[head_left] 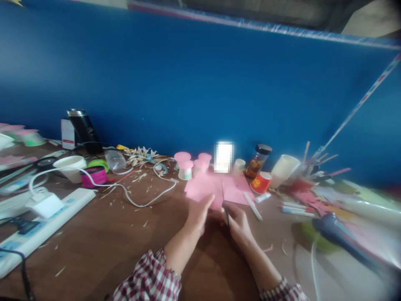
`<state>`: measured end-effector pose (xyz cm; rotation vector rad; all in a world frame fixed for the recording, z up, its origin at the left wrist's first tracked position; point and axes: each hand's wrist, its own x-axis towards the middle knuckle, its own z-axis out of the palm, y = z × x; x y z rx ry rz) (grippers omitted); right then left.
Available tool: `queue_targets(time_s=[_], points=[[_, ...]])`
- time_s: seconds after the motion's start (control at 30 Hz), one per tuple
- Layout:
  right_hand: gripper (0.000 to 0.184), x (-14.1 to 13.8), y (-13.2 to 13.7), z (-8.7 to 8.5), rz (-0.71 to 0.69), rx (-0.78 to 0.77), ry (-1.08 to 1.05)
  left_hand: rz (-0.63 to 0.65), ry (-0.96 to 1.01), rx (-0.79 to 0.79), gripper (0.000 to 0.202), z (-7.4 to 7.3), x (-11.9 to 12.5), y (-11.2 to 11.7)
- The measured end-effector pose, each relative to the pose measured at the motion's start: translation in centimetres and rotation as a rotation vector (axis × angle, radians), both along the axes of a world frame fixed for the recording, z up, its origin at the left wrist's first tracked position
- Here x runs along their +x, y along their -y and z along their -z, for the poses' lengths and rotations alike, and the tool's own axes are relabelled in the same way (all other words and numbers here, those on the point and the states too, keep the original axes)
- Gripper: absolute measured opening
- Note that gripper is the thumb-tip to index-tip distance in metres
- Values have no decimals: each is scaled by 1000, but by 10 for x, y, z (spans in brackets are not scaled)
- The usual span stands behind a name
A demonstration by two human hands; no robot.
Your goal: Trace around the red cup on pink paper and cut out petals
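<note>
A white power strip (75,205) lies at far left. The left hand (198,215) pinches pink paper (205,187) over the brown table (140,251); the right hand (239,225), curled closed, grips what look like dark scissors (227,219), blade at the paper. A red cup (261,183) sits farther right.

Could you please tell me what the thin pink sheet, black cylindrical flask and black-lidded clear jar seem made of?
Thin pink sheet: probably paper or light card, matte, without glossy highlights.
Black cylindrical flask: likely coated metal, judging by its shiny silvery top.
Black-lidded clear jar: glass or plastic, smooth; one can see inside.
</note>
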<state>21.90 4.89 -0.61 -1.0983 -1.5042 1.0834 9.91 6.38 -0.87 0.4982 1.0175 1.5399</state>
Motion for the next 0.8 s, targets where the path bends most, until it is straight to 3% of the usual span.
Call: queue_targets(time_s=[0.5, 0.8], points=[[31, 2, 0, 3, -15, 0, 3, 1, -48, -14, 44, 6, -2, -5], [30, 1, -1, 5, -25, -17, -3, -22, -37, 53, 47, -3, -3, -1]])
